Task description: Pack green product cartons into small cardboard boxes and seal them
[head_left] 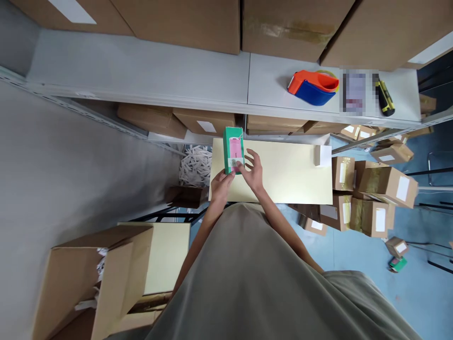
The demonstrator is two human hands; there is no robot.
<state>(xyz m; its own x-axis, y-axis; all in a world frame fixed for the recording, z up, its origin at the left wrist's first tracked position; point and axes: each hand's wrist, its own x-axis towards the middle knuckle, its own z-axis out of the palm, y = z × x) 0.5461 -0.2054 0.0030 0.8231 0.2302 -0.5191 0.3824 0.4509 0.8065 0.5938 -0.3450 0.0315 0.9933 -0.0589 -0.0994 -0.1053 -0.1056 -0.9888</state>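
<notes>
A green box (233, 137) with a pink cup printed on its front is held up over the cream-coloured table. My left hand (221, 186) grips it at its lower left, fingers closed around the bottom end. A small whitish label (234, 162) lies across the lower front of the box. My right hand (253, 173) is at the box's right side, its thumb touching the front by the label. The other fingers of that hand are spread apart, away from the box.
The cream table (283, 172) carries a small white box (323, 156) at its right end. On the shelf above lie an orange and blue tape dispenser (313, 87) and a yellow-black cutter (385, 97). Shredded paper (194, 165), an open carton (106, 283) and stacked cartons (371, 198) surround me.
</notes>
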